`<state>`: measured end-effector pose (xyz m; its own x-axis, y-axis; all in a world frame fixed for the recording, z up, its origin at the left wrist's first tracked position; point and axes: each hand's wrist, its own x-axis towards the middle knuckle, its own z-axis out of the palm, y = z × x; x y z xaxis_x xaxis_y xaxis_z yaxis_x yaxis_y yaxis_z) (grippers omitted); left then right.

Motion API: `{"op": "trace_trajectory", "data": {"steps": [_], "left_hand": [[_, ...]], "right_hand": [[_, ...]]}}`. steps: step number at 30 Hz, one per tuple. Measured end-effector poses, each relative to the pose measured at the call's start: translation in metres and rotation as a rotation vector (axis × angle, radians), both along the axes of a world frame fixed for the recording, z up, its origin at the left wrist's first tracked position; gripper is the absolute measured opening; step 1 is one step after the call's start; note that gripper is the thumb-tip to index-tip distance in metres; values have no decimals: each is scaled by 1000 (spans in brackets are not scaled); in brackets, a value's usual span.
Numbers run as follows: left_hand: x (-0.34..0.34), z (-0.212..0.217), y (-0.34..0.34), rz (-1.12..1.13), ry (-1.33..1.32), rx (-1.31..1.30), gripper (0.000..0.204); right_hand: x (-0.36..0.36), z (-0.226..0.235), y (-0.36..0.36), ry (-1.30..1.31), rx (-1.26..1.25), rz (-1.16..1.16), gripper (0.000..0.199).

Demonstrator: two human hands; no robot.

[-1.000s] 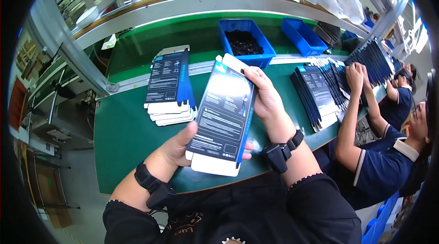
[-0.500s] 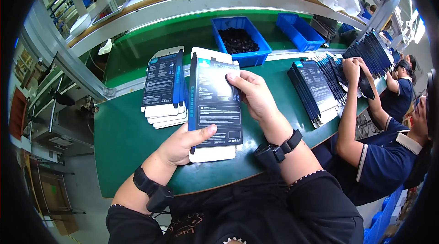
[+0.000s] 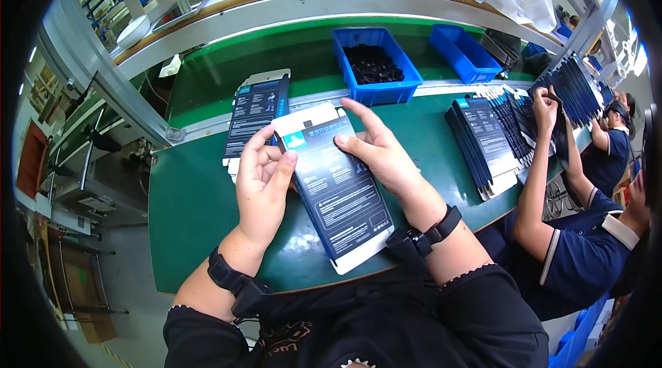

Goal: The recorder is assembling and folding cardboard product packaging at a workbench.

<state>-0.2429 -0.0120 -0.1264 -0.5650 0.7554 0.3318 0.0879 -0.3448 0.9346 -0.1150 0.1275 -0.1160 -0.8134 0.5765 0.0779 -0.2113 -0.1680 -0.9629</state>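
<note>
A flat black cardboard box (image 3: pixel 338 199) with a blue patch and white end flaps is held up in front of me, tilted, its top leaning left. My left hand (image 3: pixel 263 185) pinches its upper left edge, with the thumb at the side and the fingers curled by the top corner. My right hand (image 3: pixel 386 161) grips the upper right side; the thumb presses on the printed face and the index finger reaches up past the white top flap. Left of the held box lies a stack of similar flat boxes (image 3: pixel 256 114), partly hidden by my left hand.
Beyond the green table (image 3: pixel 196 230) stands a blue bin (image 3: pixel 393 92) of small black pieces. Another blue bin (image 3: pixel 469 65) is farther right. A row of black boxes (image 3: pixel 483 137) lies near a co-worker's hands (image 3: pixel 548 109). A shelf (image 3: pixel 303 6) crosses the back.
The box has turned from nearly upright to tilted and come lower. My left hand has moved from its bottom edge to its upper left corner. My right hand stays at the upper right side.
</note>
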Motion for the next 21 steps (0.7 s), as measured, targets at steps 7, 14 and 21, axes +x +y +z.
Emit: {"op": "trace_trajectory", "data": {"steps": [7, 14, 21], "left_hand": [[-5, -3, 3, -121, -94, -87, 33], [-6, -7, 2, -194, -209, -124, 23], [-12, -4, 1, -267, -358, -72, 21]], "right_hand": [[4, 8, 6, -48, 39, 33, 39], [4, 5, 5, -114, -18, 6, 33], [6, 2, 1, 91, -95, -51, 32]]}}
